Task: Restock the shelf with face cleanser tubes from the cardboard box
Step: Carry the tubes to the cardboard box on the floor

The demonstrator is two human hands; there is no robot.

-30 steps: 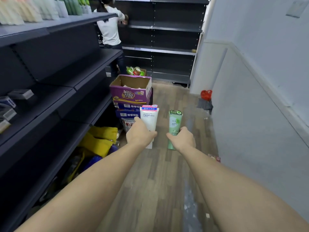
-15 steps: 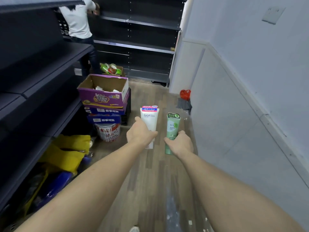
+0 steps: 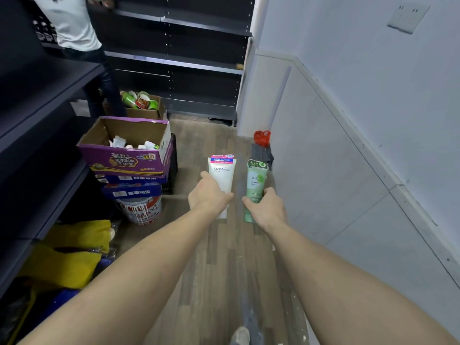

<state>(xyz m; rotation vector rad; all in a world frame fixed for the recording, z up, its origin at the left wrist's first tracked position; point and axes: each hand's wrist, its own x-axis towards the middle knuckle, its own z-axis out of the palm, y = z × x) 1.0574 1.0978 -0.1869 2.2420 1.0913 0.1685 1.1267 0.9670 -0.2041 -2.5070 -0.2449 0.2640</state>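
Centre frame: left hand (image 3: 209,195) wrapped shut round white plastic facial cleanser tube (image 3: 222,170), right hand (image 3: 267,207) closed round green plastic tube (image 3: 256,180), both upright. Prob. light, squashy, so grip mid-body. Purple-sided cardboard box (image 3: 129,160) w/ more tubes, centre left.

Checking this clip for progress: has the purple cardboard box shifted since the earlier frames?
Cannot tell: the purple cardboard box sits on the same blue cartons throughout; its leftward drift in view matches the head camera turning.
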